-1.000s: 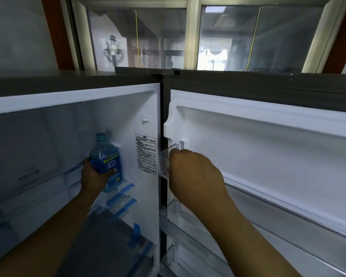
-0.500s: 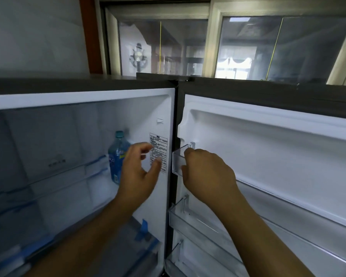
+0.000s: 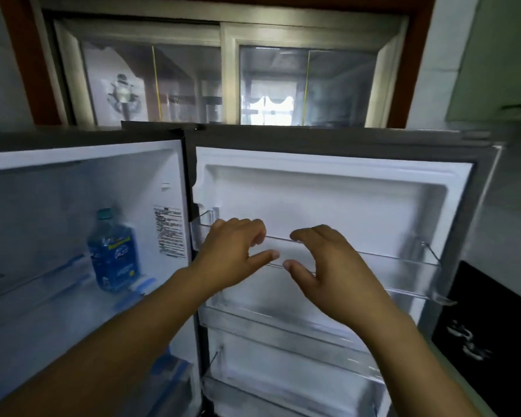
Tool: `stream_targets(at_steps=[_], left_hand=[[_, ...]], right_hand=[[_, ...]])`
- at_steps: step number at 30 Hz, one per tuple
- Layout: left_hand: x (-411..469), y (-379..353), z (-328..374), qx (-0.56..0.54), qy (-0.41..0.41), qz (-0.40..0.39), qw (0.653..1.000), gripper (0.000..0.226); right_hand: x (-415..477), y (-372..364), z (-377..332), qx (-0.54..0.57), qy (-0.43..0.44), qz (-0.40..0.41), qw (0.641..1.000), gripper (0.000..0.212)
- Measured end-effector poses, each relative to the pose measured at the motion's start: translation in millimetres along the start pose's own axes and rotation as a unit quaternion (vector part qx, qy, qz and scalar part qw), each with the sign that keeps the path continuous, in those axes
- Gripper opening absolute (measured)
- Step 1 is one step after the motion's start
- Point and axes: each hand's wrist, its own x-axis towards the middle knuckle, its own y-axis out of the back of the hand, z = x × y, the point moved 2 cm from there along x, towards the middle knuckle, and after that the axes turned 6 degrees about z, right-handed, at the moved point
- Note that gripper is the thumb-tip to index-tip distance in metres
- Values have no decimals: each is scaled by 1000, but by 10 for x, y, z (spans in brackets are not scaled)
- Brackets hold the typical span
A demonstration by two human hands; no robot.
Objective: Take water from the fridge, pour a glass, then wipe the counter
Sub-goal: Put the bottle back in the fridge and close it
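Bottle (image 3: 114,251) upright in fridge, label blurred; both hands' fingers curled, empty, over door shelf (image 3: 397,266).

Clear plastic door shelf (image 3: 403,266), glossy blue bottle (image 3: 113,254)

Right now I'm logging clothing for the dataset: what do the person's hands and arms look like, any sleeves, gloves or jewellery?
Both arms are bare up to the frame edge, with no sleeves showing. The left hand and right hand wear no gloves; no rings, watch or bracelets are visible on the fingers or wrists. Fingernails look short and unpainted.
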Motion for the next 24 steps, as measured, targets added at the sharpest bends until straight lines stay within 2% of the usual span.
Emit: stream_targets(at_steps=[3, 7, 9, 13, 15, 18, 21, 24], left_hand=[[-73, 31, -55, -1, -14, -9, 1000, 37], [-211, 207, -171, -38, -37, -28, 998, 41], [-298, 329, -241, -54, -42, -34, 997, 43], [-509, 638, -365, -66, -11, -83, 994, 45], [-647, 809, -326, -98, -1, -103, 990, 47], [-897, 1081, -79, -153, -17, -128, 980, 46], [-1162, 1323, 155, -143, -68, -152, 976, 45], [-1463, 1619, 203, -151, -87, -155, 972, 45]], right_hand=[[-252, 235, -84, 66, -25, 94, 993, 45], [-624, 586, -283, 70, -68, 188, 977, 54], [-797, 748, -387, 44, -80, 213, 973, 58], [-1088, 1005, -560, -108, -76, 215, 968, 66], [-1183, 1114, -646, -177, -49, 220, 958, 66], [-1295, 1204, -869, -240, 36, 245, 939, 65], [-1317, 1148, -1165, -227, 125, 251, 933, 65], [-1264, 1017, -1445, -195, 179, 265, 927, 67]])
